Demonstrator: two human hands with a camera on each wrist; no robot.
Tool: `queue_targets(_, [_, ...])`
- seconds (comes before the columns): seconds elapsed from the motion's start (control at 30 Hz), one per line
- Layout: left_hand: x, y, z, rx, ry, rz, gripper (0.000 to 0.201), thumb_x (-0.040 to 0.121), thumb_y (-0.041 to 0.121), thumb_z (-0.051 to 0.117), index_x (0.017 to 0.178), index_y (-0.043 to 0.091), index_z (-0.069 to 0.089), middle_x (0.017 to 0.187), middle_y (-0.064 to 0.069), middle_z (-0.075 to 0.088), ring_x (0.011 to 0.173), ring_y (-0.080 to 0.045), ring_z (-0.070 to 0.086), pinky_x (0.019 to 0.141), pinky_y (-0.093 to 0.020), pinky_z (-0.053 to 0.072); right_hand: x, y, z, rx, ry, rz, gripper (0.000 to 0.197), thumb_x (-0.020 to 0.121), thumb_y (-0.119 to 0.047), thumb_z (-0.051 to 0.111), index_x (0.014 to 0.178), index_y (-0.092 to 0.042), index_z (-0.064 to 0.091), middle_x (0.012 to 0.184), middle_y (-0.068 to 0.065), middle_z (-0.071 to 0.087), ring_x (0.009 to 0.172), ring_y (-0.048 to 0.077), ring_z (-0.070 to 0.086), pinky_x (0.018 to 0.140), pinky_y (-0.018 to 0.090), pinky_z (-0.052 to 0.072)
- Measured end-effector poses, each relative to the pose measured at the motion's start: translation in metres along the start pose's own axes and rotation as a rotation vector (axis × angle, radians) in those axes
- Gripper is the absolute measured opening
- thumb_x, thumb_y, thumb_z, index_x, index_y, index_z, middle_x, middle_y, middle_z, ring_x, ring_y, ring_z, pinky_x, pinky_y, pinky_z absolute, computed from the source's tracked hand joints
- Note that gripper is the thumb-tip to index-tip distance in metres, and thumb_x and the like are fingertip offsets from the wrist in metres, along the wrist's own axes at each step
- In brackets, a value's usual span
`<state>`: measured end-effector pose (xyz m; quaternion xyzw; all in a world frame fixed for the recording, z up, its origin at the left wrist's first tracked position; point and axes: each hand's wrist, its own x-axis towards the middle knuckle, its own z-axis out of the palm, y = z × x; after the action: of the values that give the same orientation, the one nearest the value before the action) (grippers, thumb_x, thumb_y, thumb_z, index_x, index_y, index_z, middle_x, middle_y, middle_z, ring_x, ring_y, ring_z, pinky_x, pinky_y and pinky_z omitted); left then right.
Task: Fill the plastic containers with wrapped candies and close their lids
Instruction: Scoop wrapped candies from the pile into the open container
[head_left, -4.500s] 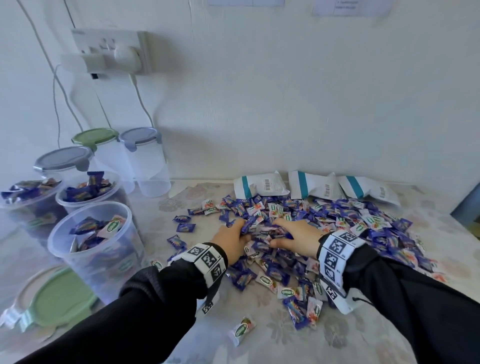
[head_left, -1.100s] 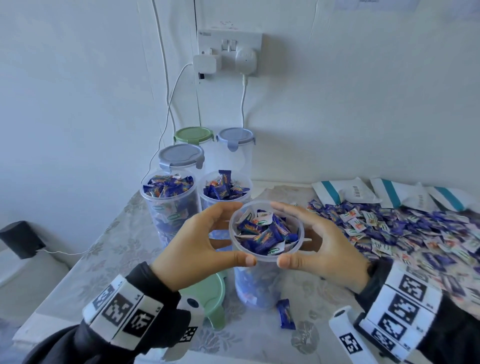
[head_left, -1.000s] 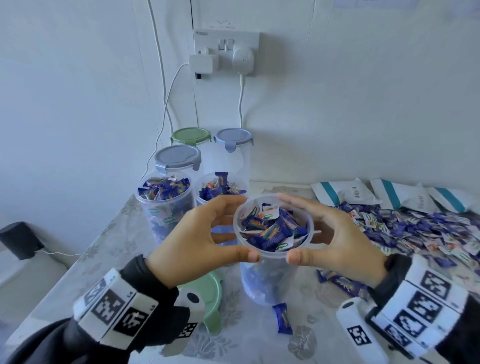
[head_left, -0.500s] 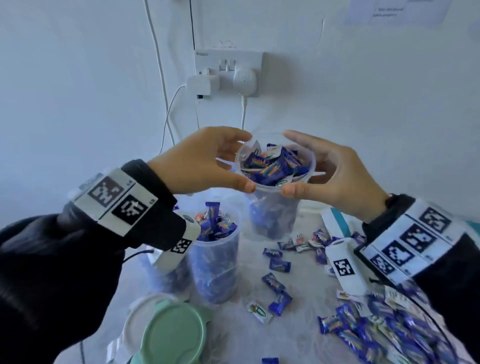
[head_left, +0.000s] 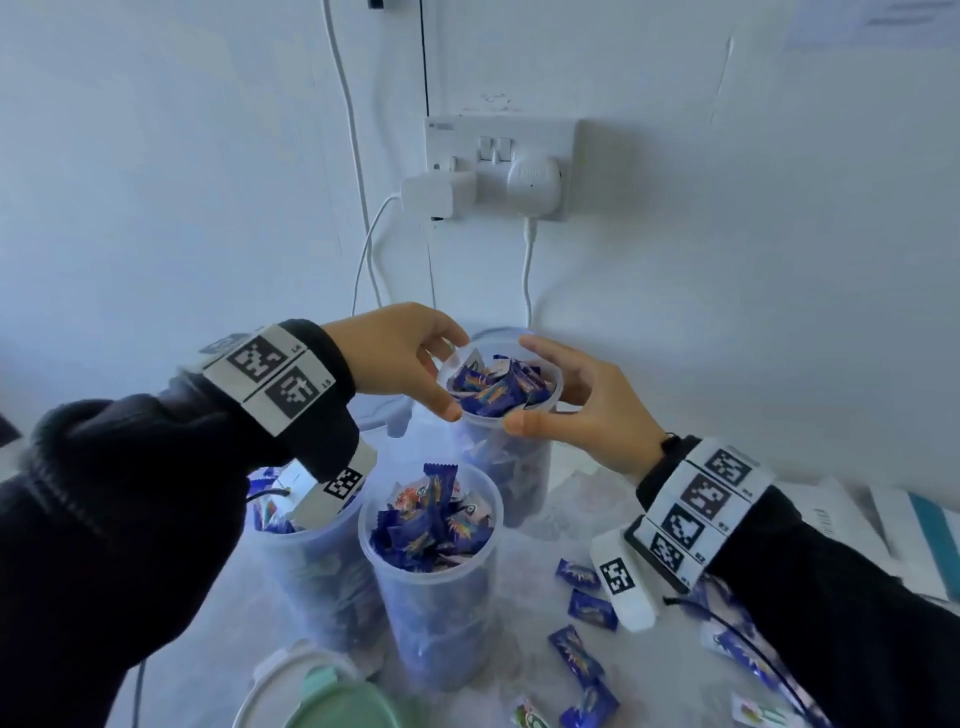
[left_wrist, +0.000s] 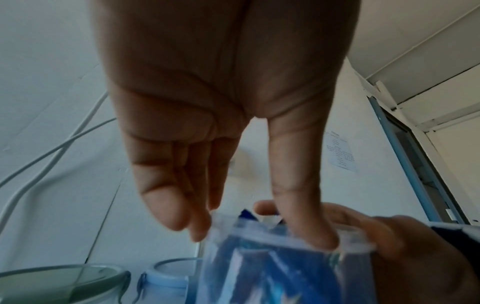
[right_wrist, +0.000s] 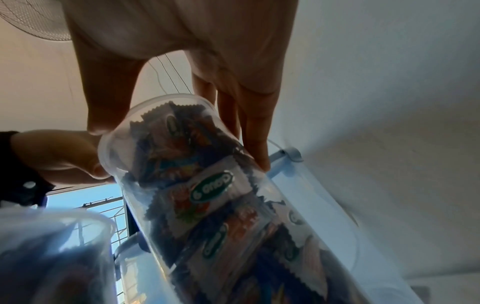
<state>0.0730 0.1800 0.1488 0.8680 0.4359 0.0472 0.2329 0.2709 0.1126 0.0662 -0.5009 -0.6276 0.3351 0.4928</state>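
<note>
A clear plastic container (head_left: 511, 467) heaped with blue wrapped candies (head_left: 493, 387) is at the back near the wall, with no lid on it. My left hand (head_left: 449, 374) and right hand (head_left: 519, 385) grip its rim from either side, thumbs toward me and fingers on the far side. The left wrist view shows my left hand (left_wrist: 257, 234) pinching the rim of the container (left_wrist: 272, 257). In the right wrist view my right hand (right_wrist: 179, 146) clasps the top of the container (right_wrist: 207, 205). Whether its base touches the table is hidden.
Two more open, candy-filled containers (head_left: 431, 571) (head_left: 306, 566) stand in front of it. A green lid (head_left: 337, 701) lies at the near edge. Loose candies (head_left: 576, 654) scatter to the right. Lidded containers (left_wrist: 166, 281) stand behind. A wall socket (head_left: 498, 166) with cables is above.
Both hands left the candy pile, took the filled container by its rim, and carried it up and back toward the wall, behind the other two open containers.
</note>
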Motion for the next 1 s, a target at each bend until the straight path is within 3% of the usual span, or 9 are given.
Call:
queue_targets(0.17, [0.007, -0.002, 0.005, 0.172, -0.064, -0.106, 0.075, 0.073, 0.029, 0.078, 0.136, 0.015, 0.04, 0.117, 0.005, 0.053, 0.092, -0.012, 0.05, 0.083, -0.022, 0.037, 0.009, 0.019, 0.012, 0.044, -0.055, 0.029, 0.078, 0.064, -0.009, 0.083, 0.133, -0.021, 0.049, 0.11, -0.011, 0.064, 0.092, -0.007, 0.064, 0.076, 0.01, 0.047])
queue_targets(0.3, [0.013, -0.005, 0.012, 0.235, -0.142, -0.199, 0.078, 0.074, 0.03, 0.078, 0.138, 0.017, 0.036, 0.131, 0.002, 0.05, 0.097, -0.014, 0.046, 0.095, -0.03, 0.041, 0.012, 0.033, 0.018, 0.061, -0.091, 0.05, 0.075, 0.065, -0.006, 0.083, 0.127, -0.029, 0.049, 0.108, -0.017, 0.064, 0.093, -0.006, 0.064, 0.076, 0.011, 0.048])
queue_targets(0.53, [0.024, -0.002, 0.02, 0.371, -0.238, -0.261, 0.08, 0.072, 0.035, 0.079, 0.136, 0.013, 0.036, 0.123, -0.006, 0.058, 0.085, -0.019, 0.053, 0.093, -0.039, 0.047, 0.016, 0.052, 0.024, 0.106, -0.125, 0.078, 0.076, 0.064, -0.009, 0.083, 0.128, -0.028, 0.049, 0.117, -0.008, 0.063, 0.102, -0.001, 0.063, 0.082, 0.014, 0.049])
queue_targets(0.77, [0.026, -0.003, 0.018, 0.399, -0.239, -0.281, 0.08, 0.069, 0.039, 0.079, 0.134, 0.015, 0.038, 0.123, -0.003, 0.056, 0.103, -0.021, 0.055, 0.096, -0.04, 0.046, 0.019, 0.055, 0.024, 0.127, -0.155, 0.067, 0.072, 0.06, -0.021, 0.082, 0.123, -0.036, 0.05, 0.118, -0.006, 0.064, 0.105, 0.001, 0.063, 0.084, 0.014, 0.049])
queue_targets(1.0, [0.023, -0.002, 0.018, 0.418, -0.244, -0.273, 0.08, 0.069, 0.041, 0.079, 0.133, 0.012, 0.041, 0.121, -0.004, 0.057, 0.102, -0.021, 0.056, 0.095, -0.039, 0.047, 0.019, 0.056, 0.025, 0.111, -0.189, 0.059, 0.073, 0.06, -0.026, 0.087, 0.121, -0.042, 0.05, 0.123, -0.002, 0.063, 0.11, 0.006, 0.062, 0.098, 0.03, 0.048])
